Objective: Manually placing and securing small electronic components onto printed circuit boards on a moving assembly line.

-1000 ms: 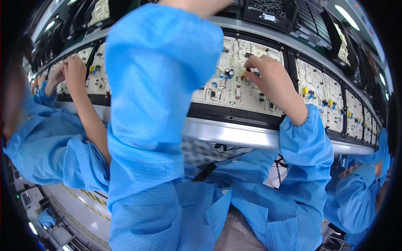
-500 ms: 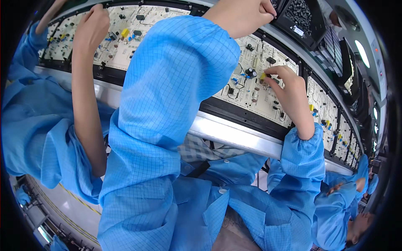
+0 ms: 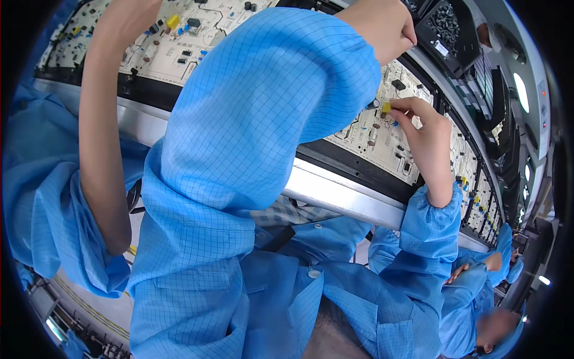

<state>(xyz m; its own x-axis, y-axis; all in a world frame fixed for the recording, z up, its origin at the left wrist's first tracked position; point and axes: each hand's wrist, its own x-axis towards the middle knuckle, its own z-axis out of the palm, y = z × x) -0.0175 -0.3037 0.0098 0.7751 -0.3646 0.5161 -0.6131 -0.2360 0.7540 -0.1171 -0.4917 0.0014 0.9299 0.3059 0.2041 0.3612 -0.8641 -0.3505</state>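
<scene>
Over the circuit board [image 3: 382, 152], the left sleeve [image 3: 257, 107] covers more than before. By the black bin [image 3: 454, 58] — its white label [image 3: 441, 48] illegible — the left hand [image 3: 382, 30] curls, contents hidden. The right hand [image 3: 430, 128] meets the board's yellow component [image 3: 387, 107] with its fingertips; gripped or not, I cannot tell.

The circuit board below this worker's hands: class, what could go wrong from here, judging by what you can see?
1. The left sleeve crosses the circuit board in this view; if it hangs low, it might brush parts there.
2. The right hand is at the yellow component, with a black part close by; a slip could disturb either.
3. The left hand is near the black bin; a knock might spill its small dark pieces.
</scene>
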